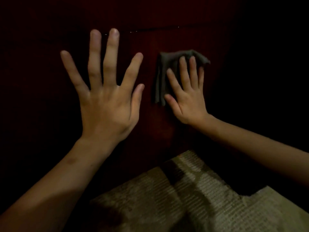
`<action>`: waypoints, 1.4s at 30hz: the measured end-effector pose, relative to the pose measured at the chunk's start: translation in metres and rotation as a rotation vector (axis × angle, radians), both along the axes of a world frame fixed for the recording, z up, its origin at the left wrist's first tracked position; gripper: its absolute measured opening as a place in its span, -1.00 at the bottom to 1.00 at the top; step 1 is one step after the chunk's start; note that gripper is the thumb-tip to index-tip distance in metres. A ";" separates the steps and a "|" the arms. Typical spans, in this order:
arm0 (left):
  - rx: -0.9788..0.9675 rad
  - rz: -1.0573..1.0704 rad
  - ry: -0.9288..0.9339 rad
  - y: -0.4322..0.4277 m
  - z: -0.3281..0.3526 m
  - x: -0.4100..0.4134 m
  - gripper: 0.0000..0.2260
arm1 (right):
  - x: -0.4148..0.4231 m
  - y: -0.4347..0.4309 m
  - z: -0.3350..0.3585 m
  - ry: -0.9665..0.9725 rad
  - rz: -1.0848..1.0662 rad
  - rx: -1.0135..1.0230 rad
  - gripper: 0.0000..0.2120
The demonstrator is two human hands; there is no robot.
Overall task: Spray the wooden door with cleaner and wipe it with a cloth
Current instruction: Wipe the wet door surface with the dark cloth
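Observation:
The dark reddish wooden door (150, 17) fills the view in very dim light. My right hand (187, 96) presses a grey cloth (163, 72) flat against the door, fingers straight and slightly spread. The cloth shows above and to the left of that hand. My left hand (107, 97) is spread wide with straight fingers in front of the door, to the left of the cloth; whether it touches the wood I cannot tell. No spray bottle is in view.
A thin horizontal groove (167, 28) with small bright droplets runs across the door above the hands. A ribbed, beige textured mat (184, 198) lies on the floor at the bottom centre and right. The surroundings are too dark to make out.

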State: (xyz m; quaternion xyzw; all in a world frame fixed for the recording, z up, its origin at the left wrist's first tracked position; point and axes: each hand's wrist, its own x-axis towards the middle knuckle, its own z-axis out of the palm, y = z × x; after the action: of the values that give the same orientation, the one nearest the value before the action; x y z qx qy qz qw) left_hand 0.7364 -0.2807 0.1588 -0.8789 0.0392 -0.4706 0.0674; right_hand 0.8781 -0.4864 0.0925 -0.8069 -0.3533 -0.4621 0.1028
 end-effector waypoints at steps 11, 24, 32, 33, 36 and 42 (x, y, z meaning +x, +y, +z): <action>0.097 -0.028 0.023 0.051 -0.030 -0.038 -0.54 | -0.061 0.037 -0.167 -0.061 0.176 -0.871 -0.32; 0.018 0.034 -0.023 0.099 -0.003 -0.078 -0.55 | -0.048 0.056 0.085 -0.105 -0.068 -0.113 -0.43; 0.055 0.034 -0.022 0.107 -0.005 -0.078 -0.54 | -0.070 0.063 -0.087 -0.190 0.107 -0.842 -0.34; 0.053 0.034 -0.021 0.107 -0.007 -0.078 -0.53 | -0.078 0.061 -0.118 -0.191 0.117 -1.045 -0.27; 0.052 0.035 -0.015 0.110 -0.008 -0.079 -0.52 | -0.081 0.059 -0.172 -0.076 0.141 -1.243 -0.12; 0.049 0.053 -0.019 0.119 0.000 -0.087 -0.52 | -0.083 0.087 -0.070 -0.032 0.280 -0.652 -0.47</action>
State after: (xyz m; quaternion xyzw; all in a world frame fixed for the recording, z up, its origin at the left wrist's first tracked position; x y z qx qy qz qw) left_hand 0.6491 -0.1619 0.1591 -0.8732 0.0267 -0.4758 0.1016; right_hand 0.7955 -0.3991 0.0229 -0.7337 -0.5909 -0.3190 -0.1035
